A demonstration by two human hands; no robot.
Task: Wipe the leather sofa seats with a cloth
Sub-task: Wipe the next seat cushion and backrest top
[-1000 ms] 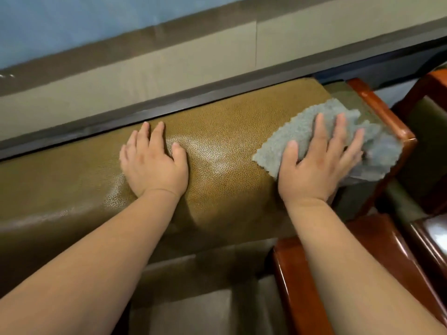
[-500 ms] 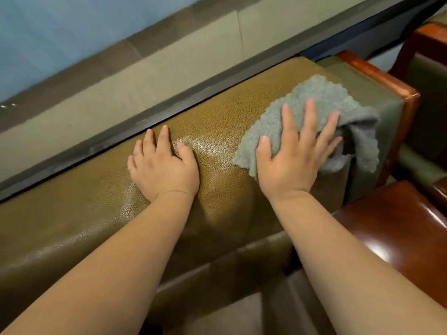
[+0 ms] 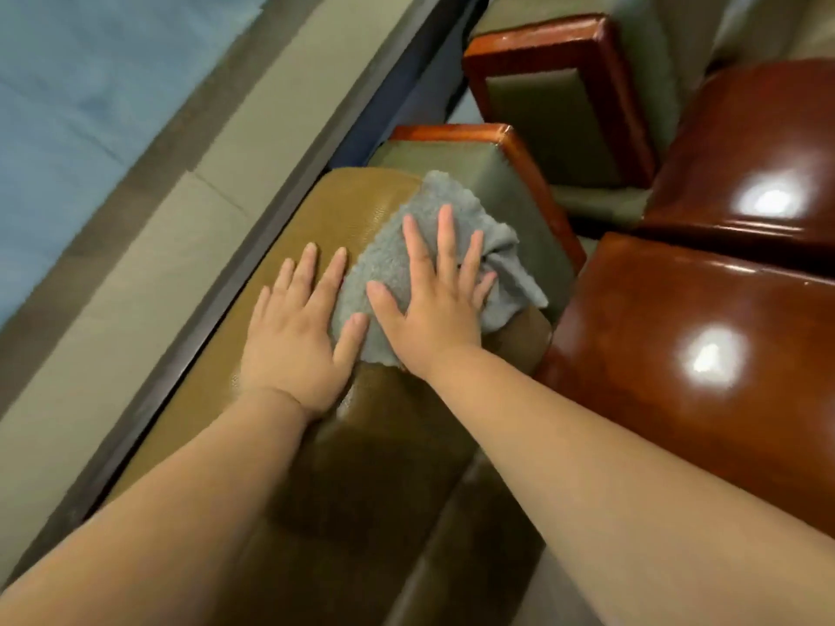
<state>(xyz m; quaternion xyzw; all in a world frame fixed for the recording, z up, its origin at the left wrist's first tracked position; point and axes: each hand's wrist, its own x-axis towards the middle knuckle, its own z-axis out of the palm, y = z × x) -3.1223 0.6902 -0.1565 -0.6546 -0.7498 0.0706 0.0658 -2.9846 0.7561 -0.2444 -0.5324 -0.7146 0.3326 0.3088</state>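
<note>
A grey cloth [image 3: 393,259] lies on the rounded top of the olive-brown leather sofa backrest [image 3: 343,201], near its right end. My right hand [image 3: 436,300] presses flat on the cloth with fingers spread and straight. My left hand [image 3: 296,336] lies flat on the leather just left of it, its thumb touching the cloth's lower edge. The front of the backrest [image 3: 370,481] drops away in shadow below my forearms.
A glossy red-brown wooden armrest [image 3: 705,368] sits right of the backrest, with a green padded side panel [image 3: 492,183] and wooden trim behind the cloth. A second chair [image 3: 560,97] and armrest [image 3: 763,146] stand farther right. A wall ledge [image 3: 253,219] runs along the left.
My right hand has slid the cloth leftward along the backrest top until it meets my left hand. The view has swung and tilted to the right, showing more of the armrests.
</note>
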